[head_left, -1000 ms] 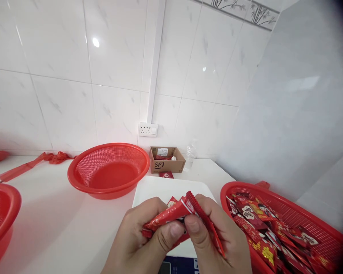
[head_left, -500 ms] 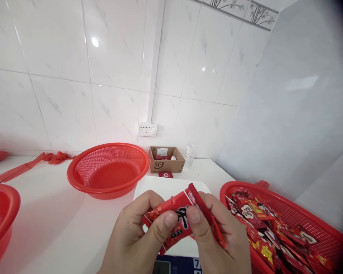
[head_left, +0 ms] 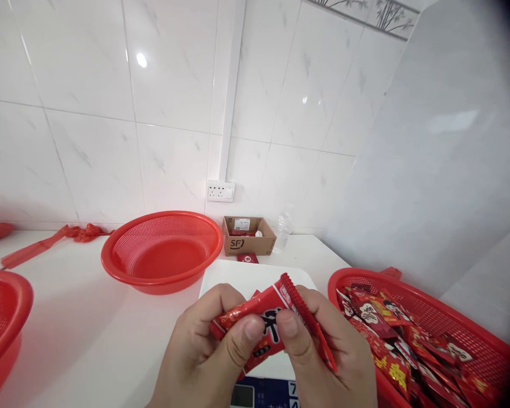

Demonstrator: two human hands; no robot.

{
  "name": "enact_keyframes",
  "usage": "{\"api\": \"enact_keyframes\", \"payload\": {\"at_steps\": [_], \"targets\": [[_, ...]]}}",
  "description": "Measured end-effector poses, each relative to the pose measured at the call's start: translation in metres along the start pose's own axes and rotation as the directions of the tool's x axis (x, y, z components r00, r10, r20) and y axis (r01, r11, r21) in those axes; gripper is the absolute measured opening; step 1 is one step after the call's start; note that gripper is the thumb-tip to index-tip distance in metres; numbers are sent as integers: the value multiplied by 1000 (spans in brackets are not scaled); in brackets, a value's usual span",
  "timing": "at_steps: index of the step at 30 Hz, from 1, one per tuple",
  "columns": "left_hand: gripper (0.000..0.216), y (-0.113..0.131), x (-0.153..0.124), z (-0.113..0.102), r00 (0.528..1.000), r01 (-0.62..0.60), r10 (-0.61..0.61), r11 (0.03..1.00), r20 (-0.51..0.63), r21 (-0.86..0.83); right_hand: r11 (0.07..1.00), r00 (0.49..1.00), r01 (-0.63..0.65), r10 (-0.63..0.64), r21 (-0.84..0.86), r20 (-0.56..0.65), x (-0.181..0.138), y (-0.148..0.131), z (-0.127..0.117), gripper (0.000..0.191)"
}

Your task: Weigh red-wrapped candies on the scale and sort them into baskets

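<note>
Both hands grip a small red snack packet (head_left: 267, 309) with black lettering and crimped ends, tilted in the air. My left hand (head_left: 208, 345) pinches its left end, thumb on the front. At the other end, my right hand (head_left: 323, 345) is closed on the packet near its ridged seal, its thumb also on the front. The fingers behind the packet are mostly hidden. Beneath the hands lies a weighing scale with a white plate (head_left: 225, 273) and a dark blue panel (head_left: 266, 391) that has a small display and number keys.
A red basket (head_left: 340, 276) full of red snack packets stands at the right. Another red basket (head_left: 187, 280) is behind at centre left, a third (head_left: 19, 294) at the left edge. A cardboard box (head_left: 255, 246), a clear plastic bottle (head_left: 284, 229) and red plastic strips (head_left: 38, 249) lie along the wall.
The hands and packet have barely moved; the packet's left end is folded slightly more. The view has shifted a little, so slightly more of the scale's panel shows.
</note>
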State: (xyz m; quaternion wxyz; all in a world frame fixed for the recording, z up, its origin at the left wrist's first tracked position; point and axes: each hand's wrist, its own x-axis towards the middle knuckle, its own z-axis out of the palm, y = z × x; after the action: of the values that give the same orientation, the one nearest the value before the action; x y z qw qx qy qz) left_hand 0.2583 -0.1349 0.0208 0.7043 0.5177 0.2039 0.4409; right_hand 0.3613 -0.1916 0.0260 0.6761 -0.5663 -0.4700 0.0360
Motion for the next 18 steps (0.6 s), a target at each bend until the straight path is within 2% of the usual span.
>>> {"api": "enact_keyframes", "payload": {"at_steps": [5, 9, 12, 15, 18], "targets": [[46, 0, 5, 1, 1000, 20, -20, 1000, 1, -15, 998, 997, -51, 53, 32, -53, 0, -2, 2, 40], [40, 0, 6, 3, 997, -60, 63, 996, 35, -73, 995, 984, -74, 84, 67, -155, -1, -3, 6, 39], [33, -1, 7, 4, 995, -94, 96, 992, 12, -89, 991, 976, -55, 80, 126, -203, 0, -1, 6, 39], [31, -2, 7, 4, 994, -110, 109, 990, -17, -84, 985, 990, 14, 11, 170, -143, 1, 3, 6, 39], [32, -1, 7, 3, 990, -127, 120, 988, -75, -92, 979, 999, 38, -42, 202, 15, 3, 5, 7, 32]]}}
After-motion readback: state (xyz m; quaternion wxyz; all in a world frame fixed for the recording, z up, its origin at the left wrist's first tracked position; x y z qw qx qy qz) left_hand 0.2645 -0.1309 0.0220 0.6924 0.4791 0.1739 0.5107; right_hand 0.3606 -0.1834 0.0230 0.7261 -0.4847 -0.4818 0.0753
